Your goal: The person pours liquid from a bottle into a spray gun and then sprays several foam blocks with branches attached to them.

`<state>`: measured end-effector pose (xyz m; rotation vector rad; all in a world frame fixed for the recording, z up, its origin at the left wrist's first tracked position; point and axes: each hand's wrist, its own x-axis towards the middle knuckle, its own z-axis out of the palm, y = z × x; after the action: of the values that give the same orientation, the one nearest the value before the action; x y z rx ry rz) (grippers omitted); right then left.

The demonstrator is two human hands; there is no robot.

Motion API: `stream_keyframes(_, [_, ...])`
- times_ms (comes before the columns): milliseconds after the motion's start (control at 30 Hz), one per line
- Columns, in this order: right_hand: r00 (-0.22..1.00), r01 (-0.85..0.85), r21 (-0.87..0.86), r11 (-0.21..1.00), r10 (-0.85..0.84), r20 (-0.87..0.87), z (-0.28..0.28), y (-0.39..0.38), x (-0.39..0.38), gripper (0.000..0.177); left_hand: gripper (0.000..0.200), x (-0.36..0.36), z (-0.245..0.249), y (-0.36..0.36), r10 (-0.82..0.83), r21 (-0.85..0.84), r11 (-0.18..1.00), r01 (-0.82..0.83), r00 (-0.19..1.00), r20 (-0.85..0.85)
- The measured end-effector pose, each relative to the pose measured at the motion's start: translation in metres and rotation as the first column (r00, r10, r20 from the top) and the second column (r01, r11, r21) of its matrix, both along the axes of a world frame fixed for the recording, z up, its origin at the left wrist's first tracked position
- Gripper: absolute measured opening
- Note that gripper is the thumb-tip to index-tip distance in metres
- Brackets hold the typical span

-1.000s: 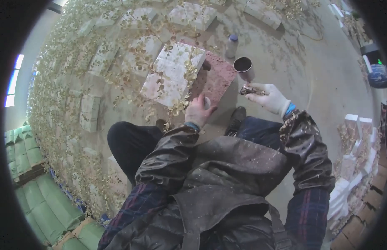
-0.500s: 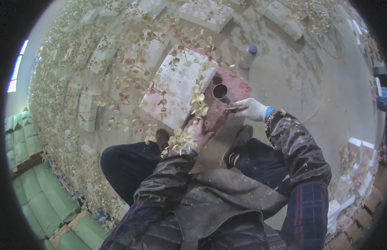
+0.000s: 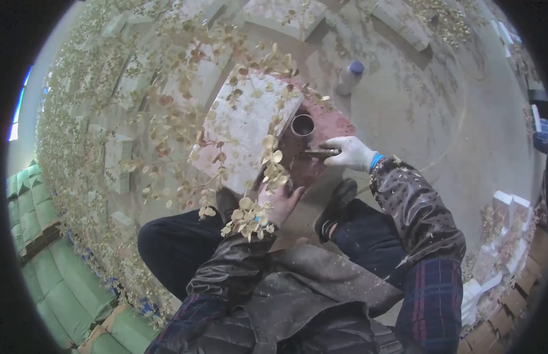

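Note:
Gold-leaved branches [image 3: 272,154] spread over a white foam block [image 3: 244,124] that lies tilted on a reddish board [image 3: 330,121]. At the block's lower edge my bare left hand [image 3: 278,203] has its thumb spread, partly behind leaves; what its fingers hold, if anything, is hidden. My white-gloved right hand [image 3: 351,154] is closed on a small dark tool [image 3: 324,152], held over the reddish board. A dark round cup [image 3: 302,125] stands on the board just beyond the tool, beside the block.
A bottle with a blue cap [image 3: 349,78] stands on the floor beyond the board. More foam blocks [image 3: 285,16] with branches lie ahead and to the left. Green sacks [image 3: 67,283] are stacked at lower left, white blocks [image 3: 502,227] and cartons at right. My shoes flank the board.
My right hand has shifted slightly left with the tool, which now points left just below the cup. My left hand has moved slightly down and left. The view has shifted a little.

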<state>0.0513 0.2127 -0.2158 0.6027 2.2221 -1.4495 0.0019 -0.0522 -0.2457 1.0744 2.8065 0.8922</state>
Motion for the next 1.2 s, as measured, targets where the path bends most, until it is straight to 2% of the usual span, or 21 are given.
stream_keyframes(100, [0.982,-0.19,0.152,0.97,0.191,0.005,0.02,0.02,-0.005,0.058,0.05,0.0,0.007,0.004,-0.017,0.05,0.999,0.015,0.999,0.04])
stream_keyframes(133, [0.987,-0.163,0.132,0.978,0.162,0.017,0.025,0.033,-0.006,0.055,0.051,0.0,0.011,0.007,-0.02,0.049,0.999,0.017,0.998,0.063])
stream_keyframes(200, [0.997,-0.061,0.023,0.998,0.059,0.058,0.033,0.057,-0.011,0.044,0.057,0.001,0.018,0.009,-0.017,0.013,1.0,0.016,0.989,0.147])
stream_keyframes(233, [0.999,0.011,0.047,0.999,-0.013,0.043,0.032,0.068,-0.013,0.038,0.054,0.002,0.019,0.007,-0.01,-0.025,1.0,0.015,0.979,0.202])
stream_keyframes(267, [0.987,0.158,0.088,0.984,-0.159,0.004,0.031,0.078,-0.015,0.026,0.056,0.002,0.02,0.006,0.01,-0.106,0.994,0.024,0.952,0.307])
stream_keyframes(300, [0.954,0.301,0.121,0.946,-0.299,-0.041,0.029,0.088,-0.017,0.02,0.067,0.002,0.021,0.004,0.037,-0.184,0.982,0.042,0.913,0.407])
stream_keyframes(333, [0.947,0.311,0.217,0.925,-0.321,0.013,0.046,0.092,-0.03,0.029,0.069,0.002,0.018,0.004,0.037,-0.193,0.98,0.049,0.908,0.417])
stream_keyframes(400, [0.873,0.276,0.568,0.775,-0.45,0.189,0.075,0.099,-0.055,0.079,0.076,0.0,0.011,0.001,0.032,-0.238,0.968,0.086,0.891,0.452])
stream_keyframes(433, [0.877,0.259,0.6,0.757,-0.445,0.183,0.065,0.109,-0.066,0.08,0.074,0.001,0.007,0.0,0.011,-0.19,0.979,0.075,0.909,0.416])
stream_keyframes(500, [0.893,0.183,0.722,0.668,-0.419,0.162,0.047,0.128,-0.09,0.085,0.065,0.002,0.0,-0.003,-0.052,0.012,0.999,0.051,0.965,0.257])
stream_keyframes(600, [0.933,0.088,0.696,0.713,-0.303,0.193,0.016,0.141,-0.115,0.066,0.06,0.001,0.0,-0.003,-0.003,0.07,0.997,-0.015,0.968,0.251])
stream_keyframes(700, [0.944,0.169,0.656,0.735,-0.311,0.106,0.019,0.14,-0.118,0.047,0.069,0.011,-0.03,-0.017,-0.159,0.254,0.967,0.032,0.852,0.499])
stream_keyframes(733, [0.931,0.201,0.676,0.708,-0.353,0.093,0.032,0.139,-0.113,0.048,0.069,0.005,-0.02,-0.013,-0.143,0.225,0.973,0.051,0.897,0.419])
stream_keyframes(800, [0.859,0.328,0.753,0.57,-0.512,0.013,0.066,0.14,-0.102,0.052,0.08,-0.006,0.002,-0.003,-0.107,0.101,0.99,0.101,0.993,0.057])
stream_keyframes(833, [0.88,0.297,0.772,0.562,-0.476,0.008,0.068,0.141,-0.093,0.05,0.076,-0.003,0.01,-0.002,-0.124,0.132,0.986,0.107,0.984,0.13])
stream_keyframes(900, [0.94,0.192,0.828,0.527,-0.343,0.0,0.08,0.146,-0.072,0.044,0.065,0.003,0.03,0.002,-0.225,0.235,0.962,0.14,0.893,0.389])
stream_keyframes(1000, [0.879,0.417,0.7,0.58,-0.454,-0.148,0.128,0.133,-0.038,0.046,0.048,0.009,0.034,0.002,-0.185,0.221,0.969,0.106,0.908,0.377])
stream_keyframes(1033, [0.883,0.4,0.718,0.569,-0.449,-0.136,0.143,0.126,-0.032,0.045,0.048,0.009,0.047,0.003,-0.218,0.244,0.96,0.14,0.917,0.333])
stream_keyframes(1100, [0.892,0.329,0.766,0.552,-0.447,-0.062,0.174,0.109,-0.016,0.043,0.051,0.007,0.074,0.004,-0.332,0.279,0.919,0.28,0.929,0.164])
stream_keyframes(1200, [0.852,0.455,0.746,0.485,-0.481,-0.207,0.216,0.084,0.019,0.046,0.07,0.016,0.091,-0.002,-0.428,0.306,0.868,0.392,0.902,0.059])
